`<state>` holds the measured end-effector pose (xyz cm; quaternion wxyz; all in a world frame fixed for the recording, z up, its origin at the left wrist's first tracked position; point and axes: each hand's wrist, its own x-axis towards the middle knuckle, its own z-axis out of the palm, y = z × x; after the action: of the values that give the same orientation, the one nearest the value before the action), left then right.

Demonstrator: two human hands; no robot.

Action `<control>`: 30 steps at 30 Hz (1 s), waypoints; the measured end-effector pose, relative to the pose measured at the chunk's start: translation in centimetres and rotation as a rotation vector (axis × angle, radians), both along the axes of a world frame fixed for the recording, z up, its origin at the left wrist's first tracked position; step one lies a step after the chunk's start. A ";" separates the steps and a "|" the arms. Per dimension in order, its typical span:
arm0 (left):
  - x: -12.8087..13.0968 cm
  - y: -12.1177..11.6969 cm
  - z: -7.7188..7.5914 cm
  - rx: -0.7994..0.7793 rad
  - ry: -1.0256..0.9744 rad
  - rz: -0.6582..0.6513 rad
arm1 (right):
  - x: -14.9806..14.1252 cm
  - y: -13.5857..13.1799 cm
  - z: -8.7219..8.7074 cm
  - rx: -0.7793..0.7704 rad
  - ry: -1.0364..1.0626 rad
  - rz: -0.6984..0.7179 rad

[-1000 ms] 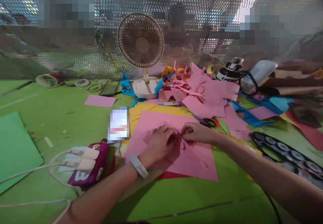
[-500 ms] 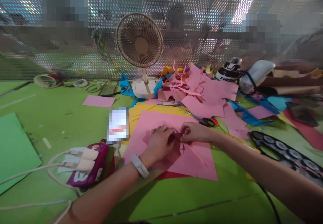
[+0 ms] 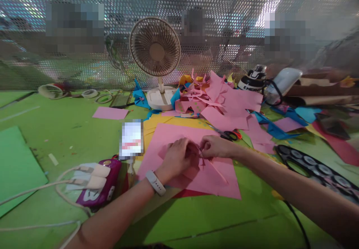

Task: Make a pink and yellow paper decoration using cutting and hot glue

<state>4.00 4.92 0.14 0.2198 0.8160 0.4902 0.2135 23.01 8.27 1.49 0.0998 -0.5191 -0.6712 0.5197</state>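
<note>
A large pink paper sheet (image 3: pixel 221 183) lies on the green table in front of me. On it sits a smaller folded pink paper piece (image 3: pixel 196 164). My left hand (image 3: pixel 176 158), with a white band on its wrist, is curled over the left side of that piece. My right hand (image 3: pixel 214 146) pinches the piece's upper edge with closed fingers, close beside the left hand. Part of the folded piece is hidden under my left hand.
Scissors (image 3: pixel 228 134) lie just behind my right hand. A heap of pink paper scraps (image 3: pixel 221 103) and a desk fan (image 3: pixel 155 50) stand behind. A phone (image 3: pixel 131 139) and a purple power bank (image 3: pixel 101 181) with cables sit left. A black tray (image 3: pixel 314 166) lies right.
Both hands stay on the folded pink piece; the fingers have shifted slightly along its fold, and my left hand has lifted a little. The view has tilted a bit.
</note>
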 end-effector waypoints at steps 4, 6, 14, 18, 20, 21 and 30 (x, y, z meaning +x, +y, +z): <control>-0.6 0.3 -0.1 -0.017 -0.076 -0.015 | 0.0 0.0 -0.3 0.002 0.005 0.001; -0.9 0.4 -0.1 -0.018 -0.078 -0.030 | 0.0 0.1 -0.4 -0.001 0.009 0.001; -0.6 0.2 -0.2 0.025 -0.066 -0.009 | -0.1 0.0 -0.5 0.011 0.007 -0.016; -0.6 0.4 -0.5 -0.003 -0.093 -0.026 | 0.0 0.0 -0.4 0.023 0.001 -0.008; -0.7 0.6 -0.6 -0.018 -0.102 -0.037 | 0.0 0.0 -0.4 0.028 -0.008 0.000; -0.8 0.6 -0.5 -0.021 -0.103 -0.044 | 0.1 0.0 -0.4 0.032 -0.014 0.003; -1.0 0.4 -0.3 -0.009 -0.074 -0.054 | -0.7 0.2 0.3 0.070 -0.116 0.023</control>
<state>2.95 5.34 -0.19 0.2472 0.8194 0.4606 0.2353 22.32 8.43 1.81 0.0731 -0.5367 -0.6994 0.4662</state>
